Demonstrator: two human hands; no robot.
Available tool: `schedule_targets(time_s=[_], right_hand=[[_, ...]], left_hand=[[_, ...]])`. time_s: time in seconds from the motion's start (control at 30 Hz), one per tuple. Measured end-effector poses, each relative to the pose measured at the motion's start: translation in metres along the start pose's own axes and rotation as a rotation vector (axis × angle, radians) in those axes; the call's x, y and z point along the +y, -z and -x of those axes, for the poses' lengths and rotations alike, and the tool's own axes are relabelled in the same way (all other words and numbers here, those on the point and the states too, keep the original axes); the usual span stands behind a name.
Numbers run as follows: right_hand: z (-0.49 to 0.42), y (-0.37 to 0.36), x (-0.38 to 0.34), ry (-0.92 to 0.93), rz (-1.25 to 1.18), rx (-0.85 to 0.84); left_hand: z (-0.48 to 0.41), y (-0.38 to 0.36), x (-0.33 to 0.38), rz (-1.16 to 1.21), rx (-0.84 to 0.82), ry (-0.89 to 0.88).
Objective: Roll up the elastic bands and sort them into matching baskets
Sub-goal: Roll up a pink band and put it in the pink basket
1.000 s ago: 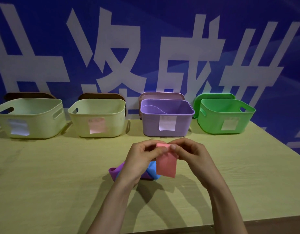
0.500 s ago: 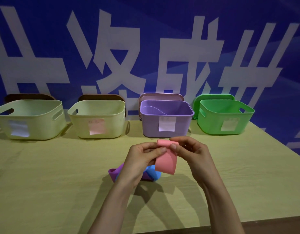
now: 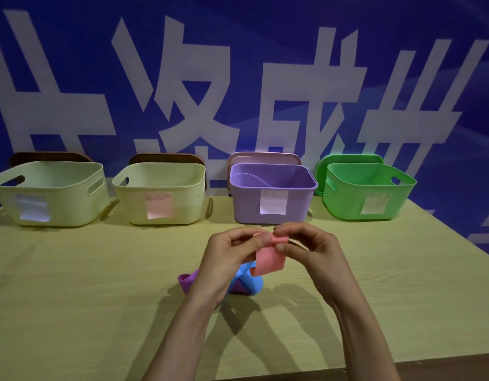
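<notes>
A pink elastic band [image 3: 268, 261] hangs above the middle of the table, its top end rolled between my two hands. My left hand [image 3: 224, 259] pinches the roll from the left and my right hand [image 3: 309, 251] pinches it from the right. Under my left hand lie a blue band [image 3: 250, 280] and a purple band [image 3: 186, 280] on the table. Along the back stand a pale basket with a white label [image 3: 49, 192], a pale basket with a pink label [image 3: 159, 192], a purple basket [image 3: 273, 192] and a green basket [image 3: 368, 191].
The wooden table [image 3: 86, 298] ends at a front edge low in the view and a right edge slanting behind the green basket. Lids lean behind the baskets against a blue wall banner [image 3: 237, 64] with large white characters.
The hanging part of the pink band has become shorter as my fingers roll its top end. Both hands stayed at about the same place above the table.
</notes>
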State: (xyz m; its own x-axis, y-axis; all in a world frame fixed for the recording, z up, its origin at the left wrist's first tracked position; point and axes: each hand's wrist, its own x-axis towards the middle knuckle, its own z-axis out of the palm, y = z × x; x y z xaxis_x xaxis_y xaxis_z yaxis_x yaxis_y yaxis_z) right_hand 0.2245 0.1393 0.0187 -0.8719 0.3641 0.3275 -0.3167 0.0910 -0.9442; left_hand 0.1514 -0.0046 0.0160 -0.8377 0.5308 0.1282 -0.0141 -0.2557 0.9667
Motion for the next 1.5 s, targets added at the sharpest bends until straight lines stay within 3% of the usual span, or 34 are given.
schedule_targets(time_s=[0.27,0.37,0.67,0.97,1.13,1.5], right_hand=[[0.0,-0.001,0.002,-0.074,0.14,-0.034],[-0.001,-0.004,0.004,-0.083,0.082,0.0],[-0.005,-0.009,0.008,-0.068,-0.05,0.021],[-0.004,-0.012,0.006,-0.028,0.041,0.02],[-0.005,-0.015,0.006,-0.018,0.062,0.007],[-0.005,-0.017,0.009,-0.124,0.108,-0.035]], left_hand=[[0.0,0.001,-0.001,-0.028,0.041,-0.054],[0.0,0.0,-0.002,-0.03,0.051,-0.047],[0.001,0.005,-0.01,-0.035,-0.029,0.09],[0.001,0.014,-0.009,-0.097,-0.145,0.035],[-0.001,0.011,-0.008,-0.077,-0.046,0.04],[-0.003,0.017,-0.012,-0.067,-0.051,-0.007]])
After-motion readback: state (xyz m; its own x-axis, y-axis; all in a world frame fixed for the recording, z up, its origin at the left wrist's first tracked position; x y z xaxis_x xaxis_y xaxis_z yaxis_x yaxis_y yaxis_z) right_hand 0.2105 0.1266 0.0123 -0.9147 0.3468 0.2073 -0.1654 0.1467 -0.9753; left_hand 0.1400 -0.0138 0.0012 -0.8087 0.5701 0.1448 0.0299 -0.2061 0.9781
